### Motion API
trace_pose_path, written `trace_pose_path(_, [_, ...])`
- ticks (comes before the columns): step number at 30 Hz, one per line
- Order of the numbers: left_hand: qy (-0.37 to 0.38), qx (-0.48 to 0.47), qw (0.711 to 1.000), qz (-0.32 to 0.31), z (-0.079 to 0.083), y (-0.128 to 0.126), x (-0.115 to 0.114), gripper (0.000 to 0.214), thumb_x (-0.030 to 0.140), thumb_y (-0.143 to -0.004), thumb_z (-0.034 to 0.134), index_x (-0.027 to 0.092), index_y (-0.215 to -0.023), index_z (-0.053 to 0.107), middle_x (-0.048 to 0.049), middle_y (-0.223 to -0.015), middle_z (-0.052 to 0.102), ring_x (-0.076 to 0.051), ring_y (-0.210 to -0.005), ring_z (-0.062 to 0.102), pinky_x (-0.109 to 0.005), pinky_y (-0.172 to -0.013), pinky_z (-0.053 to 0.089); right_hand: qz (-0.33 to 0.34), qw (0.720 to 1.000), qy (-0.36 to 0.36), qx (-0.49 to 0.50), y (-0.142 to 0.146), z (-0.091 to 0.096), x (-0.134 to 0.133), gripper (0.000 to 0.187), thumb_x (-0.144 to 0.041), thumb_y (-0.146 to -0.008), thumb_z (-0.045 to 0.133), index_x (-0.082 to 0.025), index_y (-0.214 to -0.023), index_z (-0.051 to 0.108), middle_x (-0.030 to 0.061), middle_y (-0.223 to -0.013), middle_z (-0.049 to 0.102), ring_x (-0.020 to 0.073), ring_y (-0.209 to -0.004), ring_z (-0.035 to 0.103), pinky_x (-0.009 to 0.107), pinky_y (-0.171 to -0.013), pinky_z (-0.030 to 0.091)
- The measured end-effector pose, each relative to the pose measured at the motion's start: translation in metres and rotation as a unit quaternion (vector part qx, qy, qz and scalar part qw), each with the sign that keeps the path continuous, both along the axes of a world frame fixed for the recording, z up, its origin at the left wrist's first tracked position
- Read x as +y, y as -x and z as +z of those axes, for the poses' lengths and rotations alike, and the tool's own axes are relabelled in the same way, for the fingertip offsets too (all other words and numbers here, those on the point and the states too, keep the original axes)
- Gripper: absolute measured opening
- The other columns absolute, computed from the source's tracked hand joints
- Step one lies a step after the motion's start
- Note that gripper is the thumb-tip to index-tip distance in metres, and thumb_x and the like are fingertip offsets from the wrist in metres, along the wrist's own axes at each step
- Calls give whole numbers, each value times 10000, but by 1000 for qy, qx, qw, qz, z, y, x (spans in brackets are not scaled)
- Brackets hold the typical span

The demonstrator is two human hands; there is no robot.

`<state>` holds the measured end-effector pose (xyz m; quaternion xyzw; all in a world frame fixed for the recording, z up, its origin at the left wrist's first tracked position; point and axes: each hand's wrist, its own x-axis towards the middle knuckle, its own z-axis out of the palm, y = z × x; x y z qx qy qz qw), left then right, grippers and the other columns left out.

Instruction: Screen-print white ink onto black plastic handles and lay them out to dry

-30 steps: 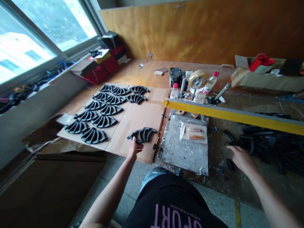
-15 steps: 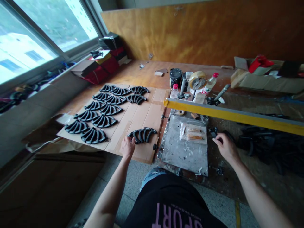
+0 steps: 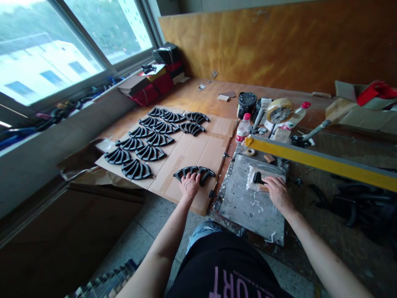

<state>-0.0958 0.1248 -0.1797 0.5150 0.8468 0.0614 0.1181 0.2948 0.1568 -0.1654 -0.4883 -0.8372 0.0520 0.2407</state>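
My left hand (image 3: 189, 185) lies with its fingers spread on a black fan-shaped part (image 3: 194, 172) at the near edge of a cardboard sheet (image 3: 198, 151). My right hand (image 3: 277, 191) is closed on a small black piece (image 3: 257, 178) and holds it over a glue-smeared metal plate (image 3: 248, 203), beside a clear packet (image 3: 262, 176). Several more black fan-shaped parts (image 3: 149, 140) lie in rows on the far left of the cardboard.
A yellow bar (image 3: 319, 162) crosses the bench behind the plate. Beyond it stand a black tin (image 3: 246, 104), a tape roll (image 3: 278, 109) and two bottles (image 3: 242, 128). A heap of black parts (image 3: 359, 200) lies at the right. A window runs along the left.
My right hand has come leftward from the heap of black parts to the metal plate, now gripping a small black piece. My left hand slid up onto the fan-shaped part. The view shifted.
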Motion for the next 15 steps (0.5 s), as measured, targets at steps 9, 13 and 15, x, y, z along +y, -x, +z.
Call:
trace_pose_path(9, [-26, 48, 997, -58, -21, -9, 3, 866, 778, -722, 494, 178, -1347, 527, -188, -1442, 434, -448, -1300, 353, -613, -1023, 313, -5, 1000, -24, -3, 0, -2, -3, 262, -210, -946, 453, -169, -1115, 648, 97, -1064, 667, 243, -994, 589, 413, -921, 492])
trace_pose_path(13, [-53, 55, 995, -66, -34, -6, -3, 658, 624, -767, 579, 189, -1262, 588, -169, -1422, 463, -415, -1314, 361, -600, -1043, 313, -5, 999, -42, 1, -1, -6, -4, 265, -224, -949, 445, -177, -1123, 639, 98, -1054, 675, 236, -974, 614, 411, -919, 495])
trace_pose_path(15, [-73, 55, 993, -78, -37, 1, -2, 582, 579, -770, 602, 189, -1201, 627, -159, -1385, 503, -404, -1303, 382, -587, -1052, 317, -9, 999, -47, 0, -3, -9, -4, 276, -228, -944, 443, -183, -1132, 640, 101, -1050, 682, 239, -962, 629, 413, -912, 498])
